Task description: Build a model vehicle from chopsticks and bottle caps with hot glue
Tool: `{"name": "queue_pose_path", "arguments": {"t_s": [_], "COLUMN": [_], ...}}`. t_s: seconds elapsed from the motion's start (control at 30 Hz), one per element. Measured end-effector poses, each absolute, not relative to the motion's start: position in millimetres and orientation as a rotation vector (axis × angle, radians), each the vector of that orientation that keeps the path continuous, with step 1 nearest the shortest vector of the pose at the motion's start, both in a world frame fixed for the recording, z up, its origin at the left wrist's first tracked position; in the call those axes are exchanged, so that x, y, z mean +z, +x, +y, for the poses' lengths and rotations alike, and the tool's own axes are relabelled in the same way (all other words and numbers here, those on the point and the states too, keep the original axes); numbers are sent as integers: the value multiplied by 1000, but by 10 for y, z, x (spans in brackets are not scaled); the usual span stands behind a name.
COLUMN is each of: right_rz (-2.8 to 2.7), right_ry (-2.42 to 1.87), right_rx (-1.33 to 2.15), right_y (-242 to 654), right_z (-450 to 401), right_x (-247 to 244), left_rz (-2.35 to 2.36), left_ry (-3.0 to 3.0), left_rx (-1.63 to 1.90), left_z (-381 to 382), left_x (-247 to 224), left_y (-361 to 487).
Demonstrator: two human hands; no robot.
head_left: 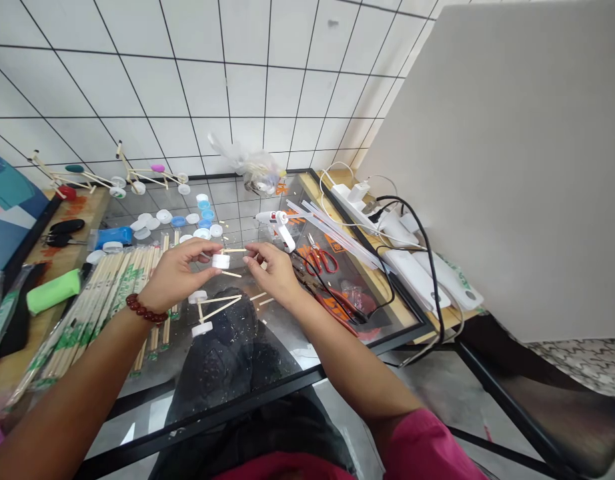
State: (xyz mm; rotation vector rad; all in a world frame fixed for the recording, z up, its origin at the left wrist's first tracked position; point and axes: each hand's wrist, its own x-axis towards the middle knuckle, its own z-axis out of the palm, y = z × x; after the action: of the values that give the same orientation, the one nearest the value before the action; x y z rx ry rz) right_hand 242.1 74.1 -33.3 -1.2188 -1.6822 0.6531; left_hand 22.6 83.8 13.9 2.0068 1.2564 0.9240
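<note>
My left hand (185, 267) pinches a white bottle cap (220, 261) between thumb and fingers, above the glass tabletop. Short wooden sticks (234, 251) reach out from the cap's right side. The thumb and forefinger of my right hand (271, 268) are closed at the free end of the upper stick. Just below lies a small frame of wooden sticks (221, 307) with a white cap (202, 328) at one corner and another (198, 297) above it. Loose cut sticks (261, 298) rest on the glass near my right wrist.
Behind my hands are loose white and blue caps (206, 215). A glue gun (280, 227), clear glue sticks (337, 233) and red-handled scissors (321, 259) lie right. Wrapped chopsticks (102, 300) lie left. Cables run from a power strip (355, 207). Finished stick models (147, 170) stand at the back.
</note>
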Motion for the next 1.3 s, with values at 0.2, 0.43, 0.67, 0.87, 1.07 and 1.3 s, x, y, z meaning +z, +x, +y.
{"name": "queue_pose_path", "arguments": {"t_s": [0.2, 0.43, 0.67, 0.87, 1.07, 1.3], "right_rz": [-1673, -1633, -1681, -1667, -1661, -1667], "right_ry": [-1208, -1219, -1110, -1167, -1085, -942], "right_rx": [597, 629, 619, 547, 475, 504], "right_y": [2437, 2428, 2430, 2461, 2451, 2433], "right_z": [749, 787, 817, 810, 787, 795], "right_x": [-324, -370, -407, -366, -359, -401], "left_rz": [1264, 1240, 1200, 1174, 1167, 1219], "left_ry": [2000, 1946, 1692, 1266, 931, 885], "left_rx": [943, 987, 1037, 1001, 930, 937], "left_z": [831, 815, 758, 735, 701, 675], "left_x": [119, 107, 88, 95, 164, 195], "left_y": [242, 262, 340, 383, 450, 498]}}
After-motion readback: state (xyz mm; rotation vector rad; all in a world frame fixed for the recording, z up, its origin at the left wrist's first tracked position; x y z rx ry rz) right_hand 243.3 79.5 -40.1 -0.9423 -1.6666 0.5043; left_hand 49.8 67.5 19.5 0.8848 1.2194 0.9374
